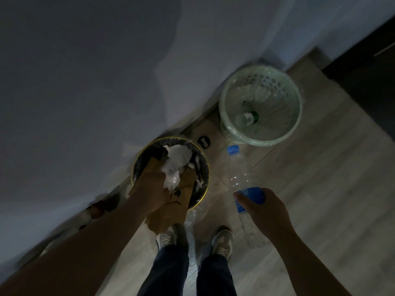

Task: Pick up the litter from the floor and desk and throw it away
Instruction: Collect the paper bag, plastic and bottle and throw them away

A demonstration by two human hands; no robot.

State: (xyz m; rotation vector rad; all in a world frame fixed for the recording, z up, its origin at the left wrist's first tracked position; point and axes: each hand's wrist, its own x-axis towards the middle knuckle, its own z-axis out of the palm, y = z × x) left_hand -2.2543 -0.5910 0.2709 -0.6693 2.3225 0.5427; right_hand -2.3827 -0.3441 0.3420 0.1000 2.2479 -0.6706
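Well, the left hand (154, 191) is clenched on a brown paper bag (171, 212) and a white crumpled wad (177, 161), held right over the black bin (136, 165). The bag's upper end is inside the rim and its lower end hangs out toward the person's shoes. I'd say the drop is the step in hand. It would be better to push the trailing end past the rim before letting go, or the bag may tip out onto the floor (320, 189). To the right of the black bin, the right hand (263, 208) grasps a clear bottle (239, 174) round its blue label. The black bin looks nearly full of paper and white scraps. Beyond it, to the right, a green mesh basket (297, 116) with a clear liner holds a small white-and-green container (248, 119). The bottle might fit better there.
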